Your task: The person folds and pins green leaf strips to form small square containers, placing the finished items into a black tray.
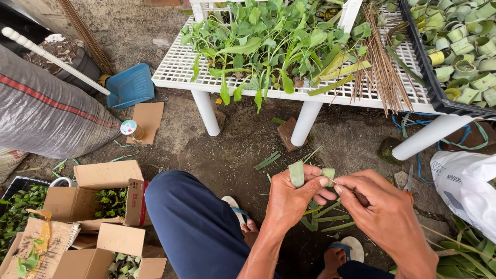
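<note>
In the head view, the left hand has its grip closed on a folded strip of green leaf, thumb and fingers pinched around it so the flat, ribbed strip stands up above the knuckles in front of the person's knees. The right hand is closed too, its fingertips pinching a thin stick whose tip meets a small curled piece of the same leaf held just beside the left thumb. The two hands touch at the fingertips.

Below them, on the bare dirt ground, lie narrow green leaf offcuts, between the person's sandalled feet. A dark blue trouser leg fills the space to the left of the hands.

Further back stands a white plastic grid worktop on round white legs, carrying leafy green seedlings, a bundle of thin brown sticks and a black crate full of rolled leaf rings. To the left sit open cardboard boxes with small plants, a grey woven sack and a blue dustpan. A white plastic bag lies at the right.
</note>
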